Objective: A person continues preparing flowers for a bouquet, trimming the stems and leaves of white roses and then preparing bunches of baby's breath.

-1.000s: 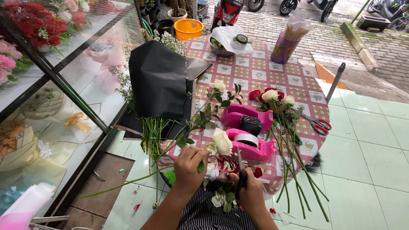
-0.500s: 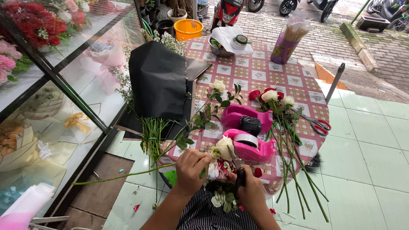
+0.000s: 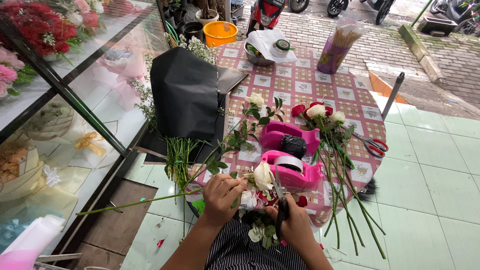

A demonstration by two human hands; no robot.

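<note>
One white rose [image 3: 262, 175] is in hand at the near edge of the round table [image 3: 300, 82], which wears a pink and cream checked cloth: its bloom is creamy and half open, and its long green stem runs out level to the left, past the table edge and over the tiled floor. The left hand [image 3: 222, 196] has its fingers closed around the stem just behind the bloom. The right hand [image 3: 295, 226] is wrapped around the dark handles of a pair of scissors [image 3: 281, 202], whose blades point up beside the bloom; whether the blades touch the rose cannot be told. Two pink tape dispensers [image 3: 290, 150] sit just beyond the bloom, one behind the other. A second pair of scissors, with red handles [image 3: 372, 145], lies at the right edge of the table. A loose bunch of red and white roses [image 3: 317, 111] lies beside the dispensers with stems trailing toward the person; the blooms overlap too much to count. One black sheet of wrapping paper [image 3: 185, 95] drapes over the left of the table, and one orange bucket [image 3: 220, 32] stands beyond it.
</note>
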